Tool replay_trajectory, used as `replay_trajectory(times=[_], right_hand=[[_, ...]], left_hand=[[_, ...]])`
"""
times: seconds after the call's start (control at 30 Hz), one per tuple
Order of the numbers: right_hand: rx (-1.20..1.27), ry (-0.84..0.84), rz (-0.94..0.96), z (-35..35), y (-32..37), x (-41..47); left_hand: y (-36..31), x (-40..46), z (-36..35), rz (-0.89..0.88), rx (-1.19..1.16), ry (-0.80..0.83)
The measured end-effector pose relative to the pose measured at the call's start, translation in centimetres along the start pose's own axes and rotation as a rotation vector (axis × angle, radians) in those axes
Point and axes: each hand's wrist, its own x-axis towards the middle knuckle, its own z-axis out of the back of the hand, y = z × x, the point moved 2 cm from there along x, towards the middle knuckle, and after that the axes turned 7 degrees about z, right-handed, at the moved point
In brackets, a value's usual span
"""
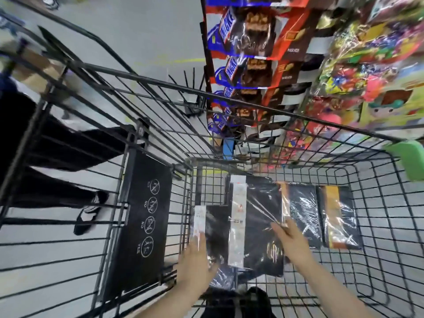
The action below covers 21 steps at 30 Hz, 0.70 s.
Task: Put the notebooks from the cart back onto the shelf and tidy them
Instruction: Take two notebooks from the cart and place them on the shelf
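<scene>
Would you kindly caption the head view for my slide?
Both hands, left and right, reach onto wrapped black notebooks in a wire cart.

cart: we've got a black wire shopping cart [378,228] on grey floor [149,31]
inside: plastic-wrapped black notebooks [261,226] lying flat on its mesh bottom, some overlapping

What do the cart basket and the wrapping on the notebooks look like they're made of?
Cart basket: looks like metal wire with a dark matte coating, going by the thin rigid grid bars. Notebooks: dark covers sealed in what seems clear plastic film, judging by bright glare streaks and wrinkles. The cover material beneath cannot be told.
</scene>
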Motion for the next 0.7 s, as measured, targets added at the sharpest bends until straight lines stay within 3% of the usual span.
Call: replay_trajectory(times=[0.13,0.23,0.43,0.7], right_hand=[[0.071,-0.038,0.02,3.9,-1.7,0.4],[0.093,-0.05,-0.007,4.6,-3.4,1.3],[0.118,-0.036,0.011,4.3,-4.7,2.1],[0.159,-0.042,0.014,5.0,-4.9,2.7]], left_hand=[[0.5,3.0,-0.2,0.109,-0.452,0.131],[0.7,4.3,-1.8,0.197,-0.47,0.085],[0.1,4.4,-2.4,0.186,-0.604,0.005],[-0.6,5.3,-2.1,0.375,-0.729,-0.017]])
